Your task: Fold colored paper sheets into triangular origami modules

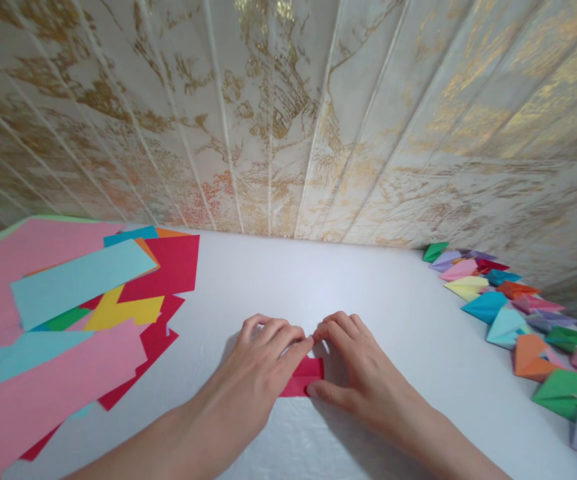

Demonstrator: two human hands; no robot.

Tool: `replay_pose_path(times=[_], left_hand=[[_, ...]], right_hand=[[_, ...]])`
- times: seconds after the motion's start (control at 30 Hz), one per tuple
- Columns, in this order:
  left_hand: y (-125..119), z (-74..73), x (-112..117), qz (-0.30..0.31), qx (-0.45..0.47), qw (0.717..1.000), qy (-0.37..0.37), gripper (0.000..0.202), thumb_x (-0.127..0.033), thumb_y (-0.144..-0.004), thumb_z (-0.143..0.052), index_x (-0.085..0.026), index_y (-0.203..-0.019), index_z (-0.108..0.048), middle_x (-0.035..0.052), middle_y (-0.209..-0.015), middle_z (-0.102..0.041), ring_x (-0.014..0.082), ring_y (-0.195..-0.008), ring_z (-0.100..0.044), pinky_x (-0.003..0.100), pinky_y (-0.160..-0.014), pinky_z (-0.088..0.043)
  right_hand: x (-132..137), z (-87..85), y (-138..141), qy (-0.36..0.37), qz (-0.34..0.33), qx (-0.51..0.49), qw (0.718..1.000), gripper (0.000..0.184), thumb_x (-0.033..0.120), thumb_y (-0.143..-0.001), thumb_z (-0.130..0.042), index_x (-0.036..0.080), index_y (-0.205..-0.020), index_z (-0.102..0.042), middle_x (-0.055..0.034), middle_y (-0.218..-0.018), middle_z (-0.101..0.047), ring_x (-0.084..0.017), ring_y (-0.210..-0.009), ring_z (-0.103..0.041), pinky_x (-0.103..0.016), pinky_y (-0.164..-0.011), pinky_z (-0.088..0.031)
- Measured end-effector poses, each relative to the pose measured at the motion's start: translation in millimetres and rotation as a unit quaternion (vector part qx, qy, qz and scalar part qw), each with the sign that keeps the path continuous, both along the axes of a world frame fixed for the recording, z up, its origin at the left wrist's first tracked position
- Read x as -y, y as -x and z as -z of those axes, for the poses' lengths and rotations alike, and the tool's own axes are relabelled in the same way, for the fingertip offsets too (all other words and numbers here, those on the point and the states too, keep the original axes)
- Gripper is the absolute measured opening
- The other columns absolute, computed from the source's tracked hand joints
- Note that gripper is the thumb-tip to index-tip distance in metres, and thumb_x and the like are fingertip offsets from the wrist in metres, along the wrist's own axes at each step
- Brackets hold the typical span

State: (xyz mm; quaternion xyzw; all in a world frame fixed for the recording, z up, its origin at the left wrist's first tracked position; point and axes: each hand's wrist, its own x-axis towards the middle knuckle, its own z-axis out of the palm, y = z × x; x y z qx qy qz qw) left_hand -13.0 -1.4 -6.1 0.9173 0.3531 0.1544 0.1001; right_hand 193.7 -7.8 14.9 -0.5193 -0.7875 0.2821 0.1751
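A small folded piece of red paper (304, 382) lies flat on the white table, with a crease running across it. My left hand (270, 357) covers the paper's left part, its fingers curled and the thumb reaching along the top edge. From the other side, my right hand (351, 360) presses its thumb on the lower right of the paper. The right fingers bend round beyond the far edge, and their tips come close to my left thumb. My left fingertips are partly hidden behind the hand.
On the left lies a loose pile of coloured paper, with a pink sheet (68, 387), a light blue strip (85, 277) and a red sheet (168, 267). Several folded paper shapes, among them an orange one (533, 357), line the right side. A gold-patterned curtain (278, 120) hangs behind the table (248, 280).
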Motion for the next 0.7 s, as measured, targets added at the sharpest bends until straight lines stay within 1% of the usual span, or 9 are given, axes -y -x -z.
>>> replay_pose_path(times=[0.07,0.2,0.3,0.33,0.4,0.47,0.53,0.6,0.7], left_hand=[[1,-2.8,-1,0.009,-0.025,1.0,0.007,0.044,-0.001,-0.084,-0.051,-0.021,-0.123,-0.055,0.0056,-0.116,-0.062,0.0249,-0.108,-0.052,0.045,-0.097,-0.029],[7,-12.8,-4,-0.033,-0.081,0.995,0.05,0.036,-0.002,-0.075,-0.057,-0.021,-0.105,-0.061,0.0055,-0.105,-0.061,0.0277,-0.101,-0.051,0.047,-0.092,-0.032],[12,-20.1,-7,-0.066,-0.055,0.988,0.125,0.03,0.001,-0.068,-0.057,-0.021,-0.087,-0.057,0.0021,-0.098,-0.059,0.0247,-0.095,-0.051,0.043,-0.086,-0.035],[13,-21.5,-8,-0.074,-0.036,0.986,0.145,0.029,0.002,-0.067,-0.056,-0.021,-0.084,-0.055,0.0008,-0.097,-0.059,0.0235,-0.094,-0.05,0.041,-0.085,-0.035],[13,-22.6,-8,-0.08,-0.002,0.983,0.164,0.034,0.004,-0.066,-0.054,-0.022,-0.087,-0.054,-0.0007,-0.097,-0.059,0.022,-0.094,-0.049,0.039,-0.084,-0.035],[13,-21.9,-8,-0.077,0.013,0.983,0.164,0.041,0.005,-0.065,-0.054,-0.023,-0.095,-0.054,-0.0014,-0.1,-0.06,0.0215,-0.096,-0.049,0.039,-0.086,-0.034],[11,-21.1,-7,-0.071,0.01,0.985,0.156,0.043,0.005,-0.065,-0.055,-0.024,-0.096,-0.056,-0.0016,-0.1,-0.06,0.0219,-0.097,-0.05,0.04,-0.087,-0.032],[9,-21.8,-6,-0.062,0.014,0.987,0.145,0.034,0.004,-0.068,-0.057,-0.024,-0.088,-0.058,-0.0021,-0.097,-0.06,0.0218,-0.095,-0.051,0.039,-0.086,-0.031],[6,-26.0,-6,-0.061,0.08,0.987,0.128,0.023,0.0,-0.078,-0.057,-0.023,-0.079,-0.054,-0.004,-0.087,-0.058,0.0191,-0.088,-0.052,0.037,-0.084,-0.031]], right_hand=[[2,4.0,3,-0.023,0.004,0.004,1.0,0.031,0.01,-0.075,-0.078,0.019,-0.097,-0.058,-0.0066,-0.104,-0.057,-0.027,-0.097,-0.049,-0.046,-0.088,-0.043],[4,7.1,7,-0.031,-0.01,-0.024,0.999,0.032,0.009,-0.076,-0.077,0.019,-0.1,-0.059,-0.0065,-0.106,-0.056,-0.027,-0.099,-0.048,-0.047,-0.091,-0.041],[6,6.5,11,-0.021,-0.021,-0.05,0.998,0.038,0.011,-0.072,-0.082,0.02,-0.102,-0.06,-0.0065,-0.109,-0.056,-0.027,-0.103,-0.047,-0.045,-0.091,-0.042],[6,6.6,13,-0.018,-0.022,-0.057,0.998,0.04,0.011,-0.071,-0.083,0.02,-0.102,-0.06,-0.0063,-0.109,-0.055,-0.027,-0.104,-0.047,-0.045,-0.092,-0.042],[9,7.6,16,-0.016,-0.019,-0.068,0.997,0.044,0.009,-0.067,-0.085,0.02,-0.099,-0.059,-0.0057,-0.109,-0.055,-0.027,-0.103,-0.047,-0.045,-0.092,-0.042],[11,9.3,18,-0.015,-0.016,-0.08,0.997,0.043,0.008,-0.066,-0.086,0.02,-0.095,-0.057,-0.0051,-0.108,-0.056,-0.026,-0.102,-0.046,-0.044,-0.091,-0.042],[13,10.5,20,-0.011,-0.011,-0.101,0.995,0.038,0.005,-0.07,-0.082,0.021,-0.091,-0.055,-0.0038,-0.106,-0.056,-0.025,-0.1,-0.047,-0.042,-0.089,-0.042],[15,10.6,21,-0.007,-0.011,-0.137,0.99,0.03,0.003,-0.077,-0.074,0.022,-0.089,-0.053,-0.0018,-0.102,-0.057,-0.023,-0.098,-0.048,-0.039,-0.088,-0.041],[17,10.0,21,-0.015,-0.005,-0.203,0.979,0.026,0.005,-0.083,-0.064,0.024,-0.094,-0.051,-0.0007,-0.102,-0.056,-0.021,-0.097,-0.05,-0.038,-0.088,-0.042]])
